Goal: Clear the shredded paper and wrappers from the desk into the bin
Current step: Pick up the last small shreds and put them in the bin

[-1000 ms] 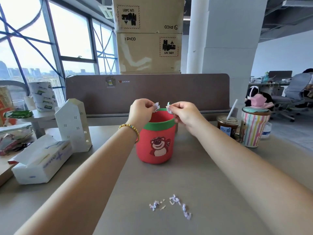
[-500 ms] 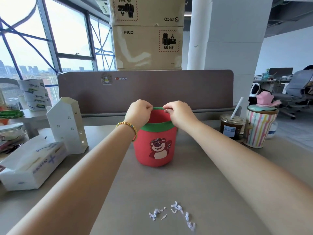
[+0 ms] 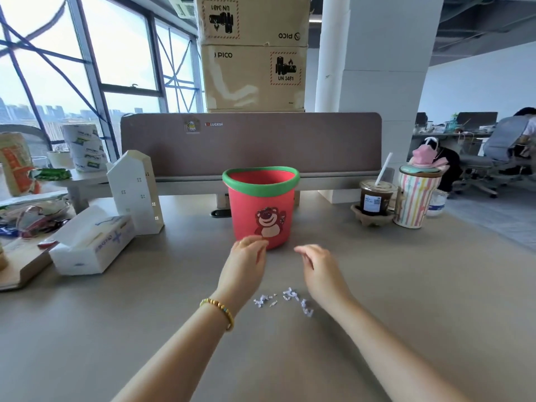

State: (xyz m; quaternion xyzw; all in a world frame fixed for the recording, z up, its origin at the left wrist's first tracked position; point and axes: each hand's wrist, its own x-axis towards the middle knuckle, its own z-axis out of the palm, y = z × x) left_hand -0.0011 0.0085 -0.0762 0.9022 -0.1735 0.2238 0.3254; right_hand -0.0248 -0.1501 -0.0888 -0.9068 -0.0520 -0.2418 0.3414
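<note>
While both hands (image 3: 282,264) hover empty with fingers loosely spread, the shredded paper (image 3: 285,300) lies on the worktop (image 3: 406,285) just behind them, nearer the right wrist.

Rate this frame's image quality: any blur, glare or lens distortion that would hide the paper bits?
Head view: both hands, left hand and right hand, show motion smear at the fingers; the windows blow out to white; wide-angle bending bows the window frames. The shredded paper and red bin stay sharp and evenly lit.
</note>
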